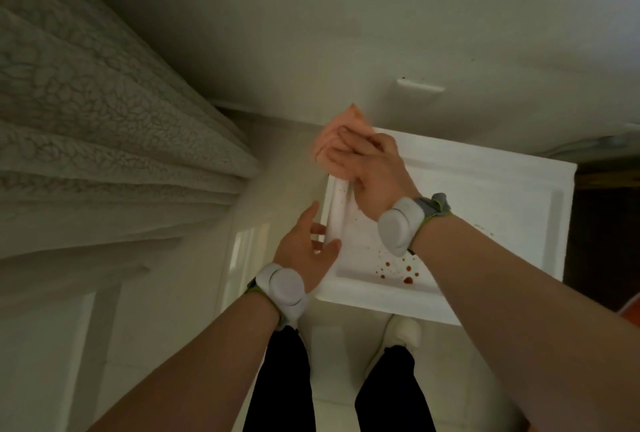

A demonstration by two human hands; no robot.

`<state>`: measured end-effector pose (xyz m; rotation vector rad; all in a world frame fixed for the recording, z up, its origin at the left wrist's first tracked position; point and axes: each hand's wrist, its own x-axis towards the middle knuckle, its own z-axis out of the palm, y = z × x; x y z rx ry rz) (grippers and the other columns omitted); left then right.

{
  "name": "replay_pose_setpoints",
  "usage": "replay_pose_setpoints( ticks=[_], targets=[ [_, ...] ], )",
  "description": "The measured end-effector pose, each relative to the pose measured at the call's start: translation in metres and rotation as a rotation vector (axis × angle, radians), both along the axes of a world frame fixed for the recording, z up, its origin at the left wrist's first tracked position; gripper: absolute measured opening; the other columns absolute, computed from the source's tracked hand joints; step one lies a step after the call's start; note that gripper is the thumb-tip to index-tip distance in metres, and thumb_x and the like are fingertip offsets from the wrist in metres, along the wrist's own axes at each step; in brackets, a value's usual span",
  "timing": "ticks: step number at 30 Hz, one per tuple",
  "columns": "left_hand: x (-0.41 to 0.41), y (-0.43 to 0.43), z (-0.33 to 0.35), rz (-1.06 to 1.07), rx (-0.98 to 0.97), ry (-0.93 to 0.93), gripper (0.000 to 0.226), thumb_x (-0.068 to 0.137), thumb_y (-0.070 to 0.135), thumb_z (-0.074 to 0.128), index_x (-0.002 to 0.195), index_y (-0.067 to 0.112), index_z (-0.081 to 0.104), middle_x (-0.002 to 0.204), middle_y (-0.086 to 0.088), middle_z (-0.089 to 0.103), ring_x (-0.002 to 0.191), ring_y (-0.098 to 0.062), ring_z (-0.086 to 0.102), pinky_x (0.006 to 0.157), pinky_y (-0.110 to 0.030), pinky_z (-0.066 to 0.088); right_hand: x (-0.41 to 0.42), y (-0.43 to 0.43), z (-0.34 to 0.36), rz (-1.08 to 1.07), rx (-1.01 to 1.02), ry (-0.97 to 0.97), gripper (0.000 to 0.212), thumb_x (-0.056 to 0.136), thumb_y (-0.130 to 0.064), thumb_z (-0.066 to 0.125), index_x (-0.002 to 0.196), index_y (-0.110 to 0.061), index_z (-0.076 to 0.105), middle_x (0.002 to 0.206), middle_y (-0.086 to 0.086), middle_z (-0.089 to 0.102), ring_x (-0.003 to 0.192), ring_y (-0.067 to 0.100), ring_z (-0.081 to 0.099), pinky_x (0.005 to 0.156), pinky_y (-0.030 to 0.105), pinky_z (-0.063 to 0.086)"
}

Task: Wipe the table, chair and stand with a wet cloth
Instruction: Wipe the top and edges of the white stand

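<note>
I see a peach-pink cloth [330, 135] against the plain white top of the stand [485, 189], whose surface carries scattered dark red spots [398, 270] and finer brownish specks. The curtain [86, 112] is off-white with a raised leaf-like pattern running over its folds. The wall [311, 33] is a flat cream, with a white switch plate [419, 87] on it. Both wrist bands [401, 223] I see are pale grey-white; the one on the right wrist has a grey strap edged in lime green. The trousers [287, 379] are black, the shoe [403, 331] cream-white, and the floor [343, 362] pale.
</note>
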<state>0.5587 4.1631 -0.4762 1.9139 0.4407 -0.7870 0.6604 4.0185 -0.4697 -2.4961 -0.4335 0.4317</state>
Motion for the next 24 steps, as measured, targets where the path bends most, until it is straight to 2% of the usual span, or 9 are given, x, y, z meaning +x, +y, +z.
replay_pose_setpoints(
  ticks=[1,4,7,9,12,14,18,20,24],
  targets=[
    [-0.005,0.003,0.0,-0.048,0.014,0.01,0.068,0.088,0.028,0.061,0.145,0.028,0.023,0.111,0.005,0.053,0.09,-0.011,0.057,0.078,-0.02,0.044,-0.001,0.001,0.001,0.027,-0.016,0.001,0.069,0.076,-0.034,0.016,0.128,-0.018,0.058,0.145,0.011,0.043,0.125,0.041,0.035,0.107,0.025,0.024],
    [-0.007,0.005,-0.002,-0.147,0.052,0.023,0.057,0.089,0.029,0.059,0.141,0.028,0.035,0.104,0.005,0.056,0.086,-0.011,0.056,0.077,-0.019,0.042,-0.013,0.0,0.002,0.108,-0.041,-0.067,0.064,0.075,-0.025,0.021,0.122,-0.016,0.063,0.139,0.015,0.049,0.116,0.053,0.043,0.097,0.053,0.04],
    [-0.01,0.005,-0.002,-0.125,0.045,0.014,0.051,0.09,0.029,0.058,0.138,0.028,0.04,0.102,0.005,0.057,0.085,-0.01,0.056,0.072,-0.017,0.04,-0.045,-0.003,0.004,0.206,-0.085,-0.091,0.063,0.079,-0.029,0.02,0.125,-0.023,0.062,0.143,0.007,0.046,0.121,0.042,0.045,0.099,0.042,0.041],
    [-0.012,0.004,-0.002,-0.119,0.046,0.003,0.044,0.09,0.03,0.057,0.132,0.027,0.046,0.101,0.004,0.057,0.084,-0.013,0.057,0.071,-0.02,0.042,-0.065,-0.007,0.003,0.287,-0.096,-0.133,0.063,0.076,-0.018,0.023,0.124,-0.025,0.063,0.14,0.004,0.051,0.113,0.038,0.05,0.081,0.044,0.052],
    [-0.015,0.003,-0.004,-0.114,0.039,-0.002,0.047,0.091,0.03,0.056,0.136,0.028,0.043,0.106,0.003,0.057,0.084,-0.013,0.056,0.073,-0.02,0.043,-0.057,-0.019,0.001,0.393,-0.186,-0.226,0.059,0.074,-0.01,0.034,0.125,-0.024,0.059,0.136,0.005,0.054,0.109,0.037,0.056,0.066,0.042,0.054],
    [-0.017,0.003,-0.007,-0.102,0.019,0.002,0.056,0.091,0.031,0.056,0.142,0.03,0.034,0.113,0.001,0.057,0.085,-0.011,0.056,0.077,-0.019,0.043,-0.038,-0.021,0.001,0.312,-0.283,-0.274,0.06,0.069,-0.004,0.043,0.125,-0.019,0.058,0.133,0.01,0.056,0.106,0.04,0.058,0.062,0.043,0.053],
    [-0.019,0.004,-0.011,-0.108,0.028,0.001,0.059,0.092,0.033,0.054,0.145,0.033,0.028,0.12,-0.002,0.057,0.086,-0.011,0.057,0.08,-0.019,0.044,-0.034,-0.003,0.004,0.029,-0.295,-0.211,0.066,0.07,-0.016,0.025,0.127,-0.009,0.057,0.133,0.017,0.055,0.101,0.044,0.059,0.061,0.044,0.052],
    [-0.019,0.002,-0.01,-0.102,0.037,-0.004,0.059,0.092,0.033,0.054,0.145,0.032,0.028,0.119,-0.001,0.058,0.085,-0.011,0.058,0.079,-0.019,0.044,-0.059,0.002,0.003,0.008,-0.275,-0.206,0.066,0.07,-0.016,0.025,0.128,-0.009,0.056,0.135,0.017,0.053,0.103,0.041,0.06,0.06,0.04,0.052],
    [-0.02,-0.001,-0.008,-0.081,0.041,-0.006,0.06,0.092,0.031,0.055,0.145,0.032,0.029,0.12,-0.001,0.057,0.087,-0.011,0.056,0.079,-0.018,0.042,-0.088,-0.027,0.007,0.14,-0.277,-0.184,0.062,0.068,-0.019,0.028,0.123,-0.012,0.056,0.13,0.014,0.058,0.093,0.039,0.061,0.053,0.037,0.049]
  ],
)
